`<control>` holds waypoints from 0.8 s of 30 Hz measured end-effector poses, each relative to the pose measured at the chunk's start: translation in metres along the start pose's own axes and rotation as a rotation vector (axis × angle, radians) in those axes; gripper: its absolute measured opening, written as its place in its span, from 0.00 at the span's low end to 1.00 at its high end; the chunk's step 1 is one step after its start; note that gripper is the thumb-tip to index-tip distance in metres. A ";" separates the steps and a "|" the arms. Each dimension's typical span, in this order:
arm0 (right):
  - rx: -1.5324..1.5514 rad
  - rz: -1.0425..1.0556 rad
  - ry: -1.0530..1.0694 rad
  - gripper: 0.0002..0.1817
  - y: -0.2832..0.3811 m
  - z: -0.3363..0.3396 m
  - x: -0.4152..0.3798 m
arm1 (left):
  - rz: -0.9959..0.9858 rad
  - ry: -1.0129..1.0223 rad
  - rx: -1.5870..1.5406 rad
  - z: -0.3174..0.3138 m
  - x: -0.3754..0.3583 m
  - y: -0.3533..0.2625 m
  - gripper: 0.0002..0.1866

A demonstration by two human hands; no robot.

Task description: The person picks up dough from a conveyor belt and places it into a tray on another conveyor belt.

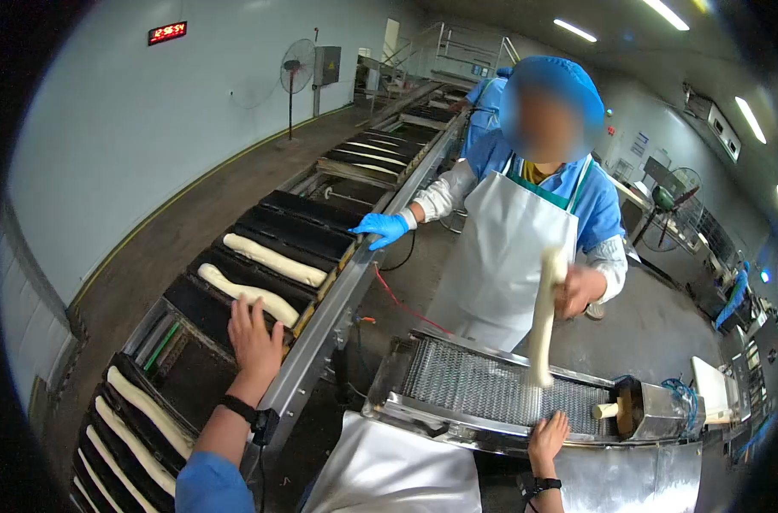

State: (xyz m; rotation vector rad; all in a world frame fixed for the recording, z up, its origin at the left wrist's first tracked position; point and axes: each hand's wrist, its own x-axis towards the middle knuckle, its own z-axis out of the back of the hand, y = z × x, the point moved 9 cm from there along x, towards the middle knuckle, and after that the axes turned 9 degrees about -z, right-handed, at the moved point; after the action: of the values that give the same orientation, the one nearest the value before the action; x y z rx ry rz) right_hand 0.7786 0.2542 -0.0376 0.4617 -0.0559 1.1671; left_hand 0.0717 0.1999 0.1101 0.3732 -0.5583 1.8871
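Note:
My left hand is open, its fingers spread on the near end of a dough roll lying in a black baking pan. Another dough roll lies in the trough beyond it. My right hand rests at the near edge of a metal mesh conveyor, fingers extended, with nothing in it. A co-worker opposite holds up a long dough roll, blurred by motion. The end of another dough piece shows at the machine outlet on the right.
The co-worker's blue-gloved hand rests on the pan line's metal rail. Another pan with several dough rolls is at lower left. A machine housing stands at the conveyor's right end. Another person works farther back.

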 end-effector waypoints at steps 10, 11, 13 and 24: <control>-0.089 -0.207 -0.154 0.37 -0.033 0.020 0.035 | 0.267 0.120 -0.240 -0.035 0.034 0.021 0.38; -0.090 -0.203 -0.154 0.37 -0.037 0.018 0.038 | 0.330 0.106 -0.294 -0.037 0.035 0.027 0.38; -0.100 -0.235 -0.186 0.36 -0.054 0.014 0.044 | 0.364 0.094 -0.309 -0.039 0.040 0.032 0.39; -0.226 -0.062 0.001 0.26 -0.009 0.019 0.060 | 0.294 0.036 -0.299 -0.042 0.059 0.019 0.39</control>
State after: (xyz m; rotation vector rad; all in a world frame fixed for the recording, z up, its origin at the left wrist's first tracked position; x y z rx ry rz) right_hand 0.8147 0.2966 -0.0069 0.2617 -0.1700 1.0851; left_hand 0.0324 0.2628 0.1004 0.0618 -0.8958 2.0449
